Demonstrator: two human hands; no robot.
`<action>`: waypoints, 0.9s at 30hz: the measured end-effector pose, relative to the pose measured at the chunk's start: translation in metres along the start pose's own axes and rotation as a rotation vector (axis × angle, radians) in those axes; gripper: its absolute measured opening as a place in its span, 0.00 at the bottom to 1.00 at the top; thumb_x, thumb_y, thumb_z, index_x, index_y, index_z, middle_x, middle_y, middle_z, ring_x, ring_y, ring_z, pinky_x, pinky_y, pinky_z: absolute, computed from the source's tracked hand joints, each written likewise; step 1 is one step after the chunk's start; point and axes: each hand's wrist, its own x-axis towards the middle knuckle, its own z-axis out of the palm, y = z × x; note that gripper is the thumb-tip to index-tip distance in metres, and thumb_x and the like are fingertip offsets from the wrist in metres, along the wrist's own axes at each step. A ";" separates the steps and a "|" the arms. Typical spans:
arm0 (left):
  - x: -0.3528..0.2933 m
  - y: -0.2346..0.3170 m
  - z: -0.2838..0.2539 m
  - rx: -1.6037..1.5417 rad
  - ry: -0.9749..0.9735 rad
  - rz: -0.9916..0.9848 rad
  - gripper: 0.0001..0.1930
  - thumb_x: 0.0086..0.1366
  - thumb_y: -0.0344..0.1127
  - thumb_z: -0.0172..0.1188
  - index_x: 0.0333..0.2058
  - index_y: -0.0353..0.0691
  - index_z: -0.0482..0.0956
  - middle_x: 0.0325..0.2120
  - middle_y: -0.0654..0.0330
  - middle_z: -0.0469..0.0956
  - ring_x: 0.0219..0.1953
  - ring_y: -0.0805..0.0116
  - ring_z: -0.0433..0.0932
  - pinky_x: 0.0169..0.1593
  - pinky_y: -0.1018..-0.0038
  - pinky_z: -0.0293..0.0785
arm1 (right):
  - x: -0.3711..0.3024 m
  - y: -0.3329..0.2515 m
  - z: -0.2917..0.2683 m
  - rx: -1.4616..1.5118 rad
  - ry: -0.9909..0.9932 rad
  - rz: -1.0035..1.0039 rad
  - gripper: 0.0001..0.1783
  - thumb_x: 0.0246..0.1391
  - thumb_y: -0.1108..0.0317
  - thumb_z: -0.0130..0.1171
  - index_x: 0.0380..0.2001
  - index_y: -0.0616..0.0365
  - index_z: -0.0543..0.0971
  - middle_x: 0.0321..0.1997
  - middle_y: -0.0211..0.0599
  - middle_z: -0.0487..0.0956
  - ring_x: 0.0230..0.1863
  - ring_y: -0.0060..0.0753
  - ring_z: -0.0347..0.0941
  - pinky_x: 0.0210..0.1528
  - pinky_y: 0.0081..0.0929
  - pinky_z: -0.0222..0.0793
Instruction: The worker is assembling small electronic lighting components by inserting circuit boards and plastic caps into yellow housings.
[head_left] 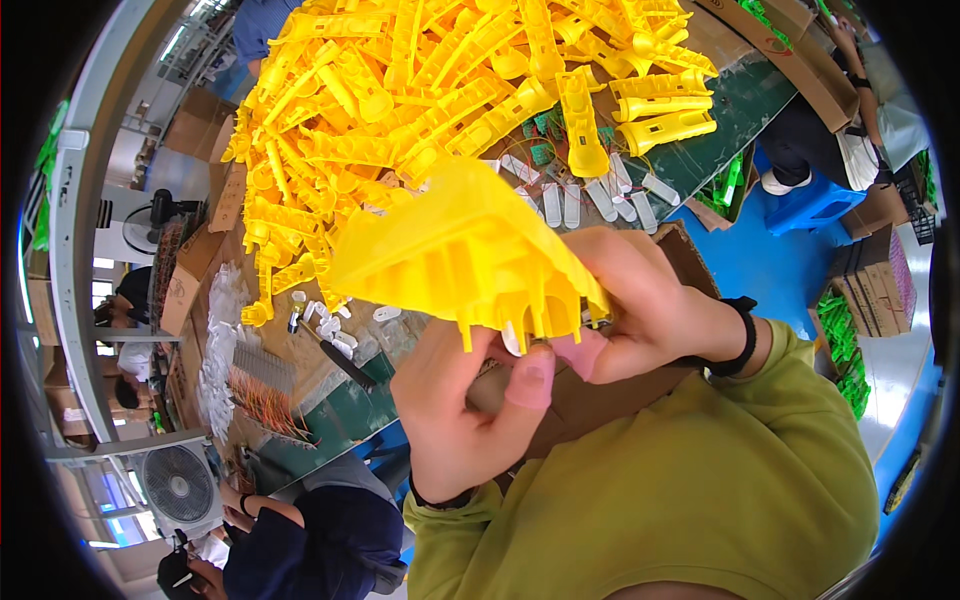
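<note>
A yellow plastic shell, ribbed on its inner side, is held close in front of the camera. My right hand grips its right end, fingers wrapped over the edge. My left hand comes up from below, thumb pressing a small white part at the shell's lower edge. Both sleeves are olive green, and a black band sits on each wrist.
A big heap of yellow plastic parts covers the green table. Small white pieces and green circuit boards lie beside it. A brown cardboard box is under my hands. Other people sit at the lower left and upper right; a fan stands at left.
</note>
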 end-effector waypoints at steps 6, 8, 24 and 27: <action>-0.013 -0.010 -0.002 -0.291 0.172 -0.219 0.16 0.51 0.33 0.54 0.38 0.29 0.68 0.32 0.55 0.68 0.31 0.70 0.69 0.29 0.80 0.67 | 0.002 0.000 0.005 0.123 -0.060 -0.033 0.31 0.36 0.74 0.46 0.50 0.64 0.60 0.29 0.45 0.71 0.24 0.45 0.69 0.26 0.29 0.65; -0.017 -0.011 -0.002 -0.362 0.164 -0.217 0.16 0.51 0.33 0.54 0.37 0.30 0.68 0.34 0.55 0.66 0.32 0.69 0.69 0.34 0.77 0.68 | -0.001 0.003 0.004 0.083 -0.093 -0.046 0.35 0.34 0.76 0.44 0.53 0.64 0.56 0.28 0.45 0.72 0.25 0.45 0.70 0.28 0.30 0.66; 0.001 -0.033 0.009 -0.573 0.048 -0.255 0.21 0.53 0.31 0.55 0.44 0.30 0.62 0.38 0.57 0.67 0.40 0.70 0.67 0.45 0.74 0.63 | 0.002 0.006 0.003 0.001 -0.088 0.126 0.24 0.41 0.76 0.43 0.47 0.69 0.62 0.26 0.44 0.73 0.21 0.39 0.70 0.23 0.27 0.65; 0.010 -0.035 -0.007 -0.775 -0.110 -0.421 0.24 0.50 0.30 0.57 0.46 0.30 0.61 0.42 0.55 0.66 0.43 0.69 0.67 0.47 0.74 0.63 | -0.003 0.006 0.001 0.211 -0.066 0.390 0.22 0.48 0.72 0.44 0.49 0.60 0.62 0.23 0.38 0.72 0.17 0.27 0.65 0.21 0.20 0.58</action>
